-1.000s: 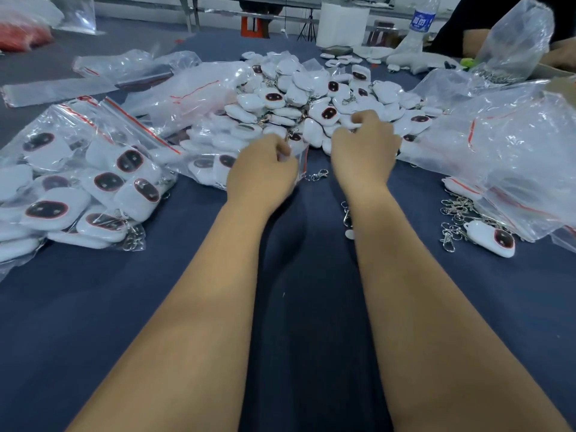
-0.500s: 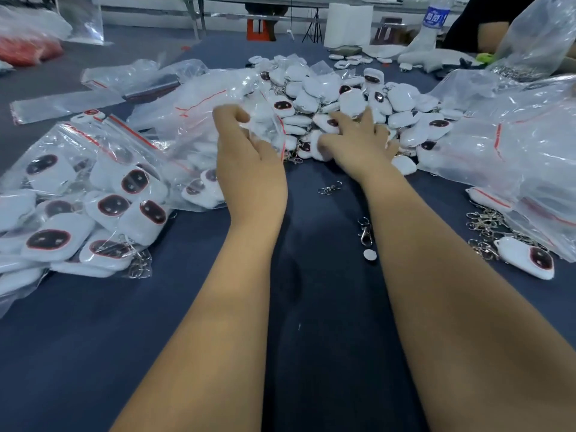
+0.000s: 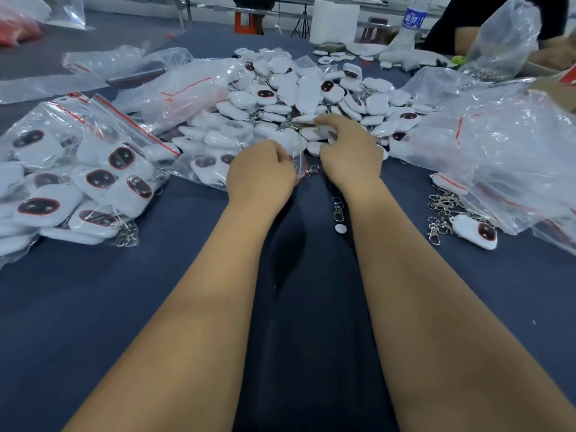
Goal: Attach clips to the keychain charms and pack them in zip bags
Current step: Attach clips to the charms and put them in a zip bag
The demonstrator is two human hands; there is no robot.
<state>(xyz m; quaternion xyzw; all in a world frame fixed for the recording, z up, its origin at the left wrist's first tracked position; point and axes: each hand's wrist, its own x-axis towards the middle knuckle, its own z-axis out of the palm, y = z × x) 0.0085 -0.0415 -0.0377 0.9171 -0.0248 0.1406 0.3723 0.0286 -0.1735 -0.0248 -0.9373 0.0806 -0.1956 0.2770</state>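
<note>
Centrally, on the dark blue cloth table (image 3: 156, 307): a large heap of white plush keychain charms with dark oval faces (image 3: 311, 95), many with metal clips attached. Left hand (image 3: 260, 179): fingers curled, pinching the open edge of a clear zip bag with a red seal strip (image 3: 212, 145), partly filled with charms and lying just left of the heap. Right hand (image 3: 349, 151): fingers bent over charms at the heap's near edge; whether it grips one cannot be told. Between the forearms: a loose silver swivel clip (image 3: 338, 210) and a small white disc (image 3: 340, 228). At left: filled zip bags of charms (image 3: 78, 182). At right: crumpled clear plastic bags (image 3: 505, 151), a cluster of loose clips (image 3: 442, 210) and a single clipped charm (image 3: 475, 233). Far edge: a white paper roll (image 3: 333, 21), a plastic water bottle (image 3: 411, 23) and another person's arm (image 3: 464, 39).
</note>
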